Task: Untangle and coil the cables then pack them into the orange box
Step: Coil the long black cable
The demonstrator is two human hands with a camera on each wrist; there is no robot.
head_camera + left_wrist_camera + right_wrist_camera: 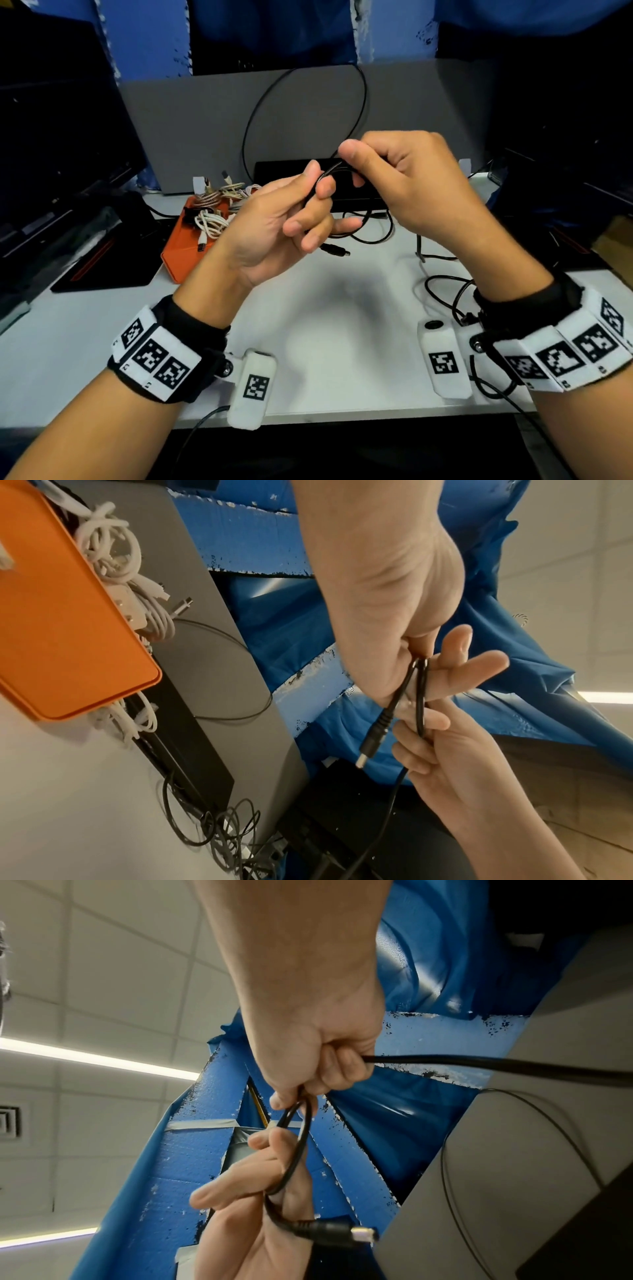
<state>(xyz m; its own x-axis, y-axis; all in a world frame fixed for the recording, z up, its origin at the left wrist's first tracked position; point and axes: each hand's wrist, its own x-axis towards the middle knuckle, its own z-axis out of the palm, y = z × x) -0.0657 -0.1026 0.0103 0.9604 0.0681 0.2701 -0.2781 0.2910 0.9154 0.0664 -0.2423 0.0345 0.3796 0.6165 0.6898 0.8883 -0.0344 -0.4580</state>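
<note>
In the head view both hands are raised over the white table (325, 325), holding one thin black cable (327, 173). My left hand (318, 195) pinches it between thumb and fingers, and the barrel plug (337, 252) sticks out below that hand. My right hand (356, 161) grips the same cable just above and to the right. A long loop of the cable (253, 113) arcs up in front of the grey panel. The left wrist view shows the plug (373, 737) hanging from my left hand (407, 669). The orange box (178, 253) at the left holds white and braided cables (210, 219).
More black cable (445, 294) lies tangled on the table at the right, near my right wrist. A grey partition (191, 130) and a black box (284, 169) stand behind the hands. A black pad (102, 263) and dark screens are at the left.
</note>
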